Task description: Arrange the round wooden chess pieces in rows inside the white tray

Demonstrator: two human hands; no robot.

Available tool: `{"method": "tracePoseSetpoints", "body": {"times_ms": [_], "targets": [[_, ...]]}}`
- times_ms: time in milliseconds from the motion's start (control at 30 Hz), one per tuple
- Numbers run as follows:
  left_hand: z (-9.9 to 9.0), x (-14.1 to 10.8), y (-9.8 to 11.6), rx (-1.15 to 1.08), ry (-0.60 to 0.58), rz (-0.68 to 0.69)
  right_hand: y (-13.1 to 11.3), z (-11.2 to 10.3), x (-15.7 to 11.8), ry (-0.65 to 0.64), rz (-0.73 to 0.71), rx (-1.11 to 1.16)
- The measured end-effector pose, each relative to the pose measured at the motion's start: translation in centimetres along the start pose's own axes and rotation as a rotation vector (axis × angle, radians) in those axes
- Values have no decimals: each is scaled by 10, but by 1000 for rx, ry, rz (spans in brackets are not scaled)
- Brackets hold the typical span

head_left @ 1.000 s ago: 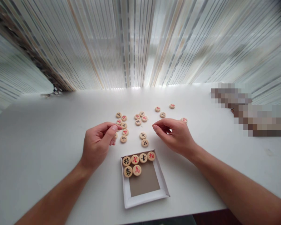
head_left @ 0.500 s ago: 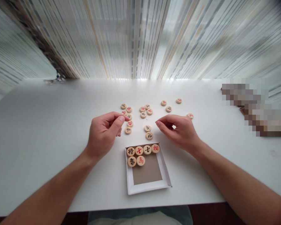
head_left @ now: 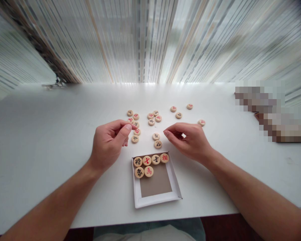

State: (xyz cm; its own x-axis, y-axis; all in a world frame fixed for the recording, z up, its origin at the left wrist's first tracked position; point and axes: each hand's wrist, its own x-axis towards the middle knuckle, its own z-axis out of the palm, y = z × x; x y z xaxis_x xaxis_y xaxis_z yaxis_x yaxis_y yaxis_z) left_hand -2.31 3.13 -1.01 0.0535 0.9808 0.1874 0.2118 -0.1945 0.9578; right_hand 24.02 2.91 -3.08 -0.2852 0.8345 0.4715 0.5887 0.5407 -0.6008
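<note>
Looks like somebody's home tbh. Sheer striped curtains (head_left: 120,43) hang along the far side with daylight glowing through, there's a darker patterned strip (head_left: 41,50) at far left, and right by them sits a plain white tabletop (head_left: 45,134) with Chinese chess pieces (head_left: 148,171) spread out on it.

Smooth, wood-look discs (head_left: 148,171) in matt, cardboard-like tray (head_left: 158,201); smooth worktop (head_left: 40,150) with soft sheen; curtain (head_left: 125,40) of thin, sheer cloth.

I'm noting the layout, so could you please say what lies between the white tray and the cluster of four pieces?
In the head view, two black-marked pieces lie between the white tray and the cluster of four, one behind the other.
</note>
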Motion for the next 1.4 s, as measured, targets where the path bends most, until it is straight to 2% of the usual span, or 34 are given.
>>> {"method": "tracePoseSetpoints", "body": {"times_ms": [467, 700, 900, 1067, 1200, 1400], "targets": [[-5, 2, -3, 7, -2, -12, 3, 0, 1, 35, 45, -17], [-23, 16, -7, -46, 140, 61, 3, -2, 1, 84, 86, -27], [-15, 12, -5, 133, 95, 68, 6, -3, 3, 93, 101, -56], [-9, 9, -7, 303, 54, 162, 5, 3, 3, 82, 101, -64], [-11, 10, -17, 364, 27, 225, 1, 5, 15, 93, 128, -141], [-17, 17, -21, 399, 51, 252, 13, 13, 53, -37, 256, -274]]}}
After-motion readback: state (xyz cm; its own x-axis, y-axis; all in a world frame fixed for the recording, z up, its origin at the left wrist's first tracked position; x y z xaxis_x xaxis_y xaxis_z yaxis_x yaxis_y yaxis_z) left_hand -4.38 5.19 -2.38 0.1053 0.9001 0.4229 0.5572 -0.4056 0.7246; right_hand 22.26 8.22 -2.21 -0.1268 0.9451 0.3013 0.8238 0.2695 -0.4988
